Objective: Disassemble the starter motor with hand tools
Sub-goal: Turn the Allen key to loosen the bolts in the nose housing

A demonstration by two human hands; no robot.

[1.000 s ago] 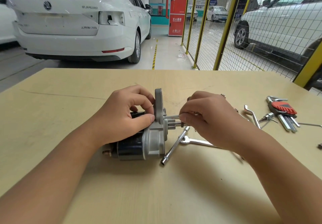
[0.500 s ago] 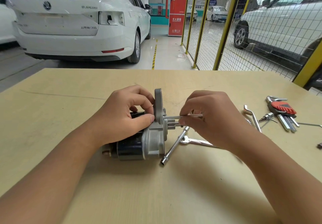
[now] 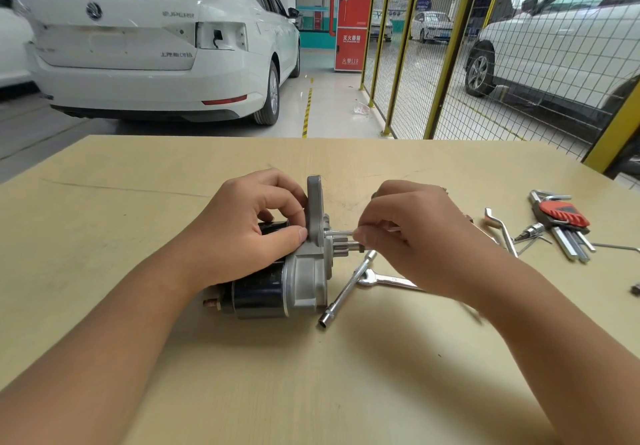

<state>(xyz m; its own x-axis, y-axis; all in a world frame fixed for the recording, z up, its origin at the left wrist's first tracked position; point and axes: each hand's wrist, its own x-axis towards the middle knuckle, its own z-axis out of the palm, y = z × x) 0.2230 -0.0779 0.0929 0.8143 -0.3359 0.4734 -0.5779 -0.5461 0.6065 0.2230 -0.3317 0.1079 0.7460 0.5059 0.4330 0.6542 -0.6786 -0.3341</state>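
- Head view: your right hand [image 3: 412, 236] pinches a thin metal rod [image 3: 341, 233] between fingertips and thumb; the rod runs level into the aluminium nose housing [image 3: 313, 233] of the starter motor [image 3: 277, 282], just above the pinion gear [image 3: 343, 247]. Whether it is a hex key or a long bolt, I cannot tell.
- Keep the rod square to the housing face. If it tilts, my guess is it binds or slips in the head.
- Turn in short finger rolls and re-pinch close to the housing, not out at the far end.
- Your left hand [image 3: 256, 233] clamps over the black body, thumb pressed against the flange. Hold that firm; the motor lies on its side on the table [image 3: 138, 202] and would likely roll under torque.
- Socket wrench [image 3: 346, 288] and combination spanner [image 3: 388, 280] lie just beside the pinion, under your right wrist. Mind you don't knock them.
- Hex key set [image 3: 562, 219] sits well apart to the right, if you need another size.
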